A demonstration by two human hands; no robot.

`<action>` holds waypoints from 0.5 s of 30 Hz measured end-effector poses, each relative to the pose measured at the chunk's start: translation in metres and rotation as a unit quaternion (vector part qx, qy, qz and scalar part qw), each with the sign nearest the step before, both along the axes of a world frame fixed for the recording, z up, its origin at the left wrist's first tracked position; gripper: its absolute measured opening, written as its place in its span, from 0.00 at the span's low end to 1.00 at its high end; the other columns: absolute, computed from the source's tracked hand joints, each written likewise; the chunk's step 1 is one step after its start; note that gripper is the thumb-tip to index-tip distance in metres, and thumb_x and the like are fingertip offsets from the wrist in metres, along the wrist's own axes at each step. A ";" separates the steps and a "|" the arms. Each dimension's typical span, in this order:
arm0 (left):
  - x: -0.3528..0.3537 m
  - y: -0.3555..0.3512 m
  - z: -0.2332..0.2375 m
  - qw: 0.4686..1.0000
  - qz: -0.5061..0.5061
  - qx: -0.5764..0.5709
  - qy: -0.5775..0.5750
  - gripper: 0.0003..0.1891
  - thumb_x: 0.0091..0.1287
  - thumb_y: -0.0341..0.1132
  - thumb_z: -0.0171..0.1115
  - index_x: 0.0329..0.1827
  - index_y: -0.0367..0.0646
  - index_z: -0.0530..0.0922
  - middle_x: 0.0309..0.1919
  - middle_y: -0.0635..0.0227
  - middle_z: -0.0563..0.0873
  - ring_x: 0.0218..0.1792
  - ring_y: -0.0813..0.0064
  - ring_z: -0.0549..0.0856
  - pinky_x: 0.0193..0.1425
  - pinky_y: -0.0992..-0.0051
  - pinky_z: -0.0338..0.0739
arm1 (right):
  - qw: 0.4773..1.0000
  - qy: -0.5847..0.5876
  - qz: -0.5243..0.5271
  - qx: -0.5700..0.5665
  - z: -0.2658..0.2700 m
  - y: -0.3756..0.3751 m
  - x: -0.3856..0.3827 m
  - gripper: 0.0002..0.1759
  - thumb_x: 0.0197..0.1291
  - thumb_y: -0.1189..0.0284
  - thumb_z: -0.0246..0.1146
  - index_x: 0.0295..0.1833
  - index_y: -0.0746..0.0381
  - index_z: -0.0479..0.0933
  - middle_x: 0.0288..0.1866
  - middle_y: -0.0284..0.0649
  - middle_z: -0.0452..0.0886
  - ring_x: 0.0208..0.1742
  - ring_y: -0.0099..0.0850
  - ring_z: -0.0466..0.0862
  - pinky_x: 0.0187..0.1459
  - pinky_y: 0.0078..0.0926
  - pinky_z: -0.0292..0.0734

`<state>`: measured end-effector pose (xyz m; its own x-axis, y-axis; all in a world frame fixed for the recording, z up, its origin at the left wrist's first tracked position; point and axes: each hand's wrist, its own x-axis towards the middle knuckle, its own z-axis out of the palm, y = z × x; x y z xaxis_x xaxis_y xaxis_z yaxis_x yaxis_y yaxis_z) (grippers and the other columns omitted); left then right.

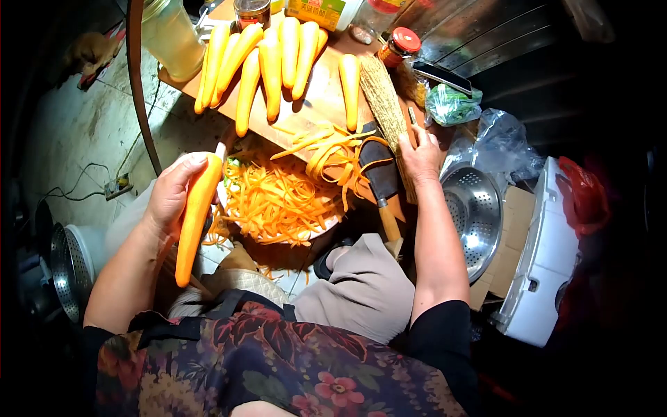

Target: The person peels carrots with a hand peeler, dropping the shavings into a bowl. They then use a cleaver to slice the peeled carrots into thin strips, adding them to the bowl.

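Your view is lit hard from above at the centre, so the peeled carrots and the wooden surface glow while the corners fall to black. Glare flashes on the steel colander, and the fisheye lens bends the edges.

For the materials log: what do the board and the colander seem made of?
Board: probably wood; matte, tan-brown face, no shine. Colander: likely stainless steel; polished, with bright reflections and rows of punched holes.
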<state>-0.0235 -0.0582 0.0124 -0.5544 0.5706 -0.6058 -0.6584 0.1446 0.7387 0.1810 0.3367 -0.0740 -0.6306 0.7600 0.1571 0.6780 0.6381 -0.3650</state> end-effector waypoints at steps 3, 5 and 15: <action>0.002 0.003 0.000 1.000 -0.017 -0.010 -0.002 0.16 0.70 0.45 0.52 0.50 0.42 0.73 0.35 0.61 0.83 0.24 0.72 0.81 0.21 0.74 0.79 | 0.997 -0.069 -0.017 -0.029 -0.008 -0.015 -0.006 0.33 0.52 0.58 0.66 0.65 0.55 0.70 0.52 0.52 0.77 0.55 0.49 0.77 0.58 0.41 0.71; 0.001 0.002 -0.001 1.000 -0.028 -0.006 -0.002 0.16 0.71 0.45 0.52 0.50 0.42 0.73 0.35 0.61 0.83 0.24 0.72 0.81 0.20 0.74 0.78 | 0.997 -0.069 -0.018 -0.030 -0.010 -0.015 -0.008 0.34 0.51 0.61 0.66 0.65 0.54 0.69 0.52 0.52 0.77 0.55 0.49 0.77 0.58 0.42 0.72; -0.008 -0.006 0.001 0.998 -0.034 0.036 0.037 0.14 0.71 0.44 0.52 0.47 0.42 0.76 0.32 0.66 0.82 0.25 0.74 0.81 0.27 0.78 0.76 | 0.998 -0.037 0.006 -0.046 0.022 -0.058 0.022 0.34 0.48 0.69 0.68 0.64 0.58 0.69 0.47 0.56 0.78 0.50 0.53 0.78 0.54 0.43 0.73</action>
<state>-0.0319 -0.0644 0.0138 -0.5543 0.6496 -0.5204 -0.5918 0.1320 0.7952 0.2034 0.2783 -0.0518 -0.6468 0.7617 0.0390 0.6981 0.6119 -0.3718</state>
